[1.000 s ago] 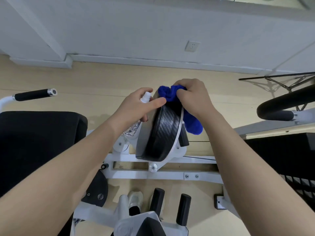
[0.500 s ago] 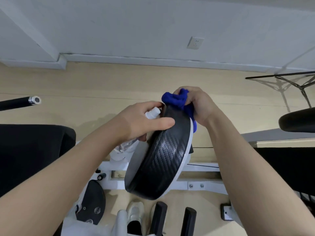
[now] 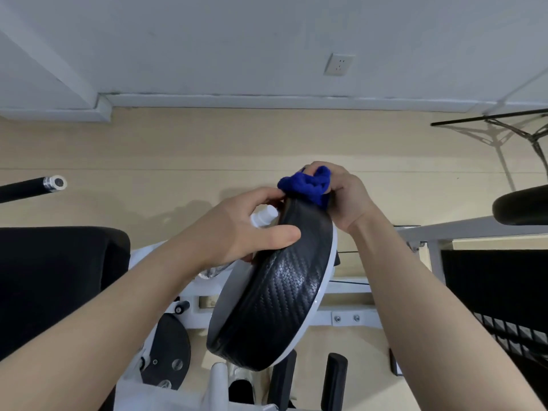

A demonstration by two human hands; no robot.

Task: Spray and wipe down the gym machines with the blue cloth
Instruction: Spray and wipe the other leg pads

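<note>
A pale wooden floor (image 3: pixel 178 149) ran beneath a grey wall (image 3: pixel 237 40). The right hand (image 3: pixel 345 194) bunched the blue fleecy cloth (image 3: pixel 308 183) in curled fingers atop the round black textured pad (image 3: pixel 281 295); the left hand (image 3: pixel 237 226), thumb on the pad's edge, clasped a clear white-capped spray bottle (image 3: pixel 262 216).

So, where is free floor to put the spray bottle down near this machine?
The widest bare patch is the floor between the wall skirting and the round black pad. It is crowded below: the white frame, foot pegs and black seat. The left hand grips the spray bottle; the right hand holds the blue cloth.
</note>
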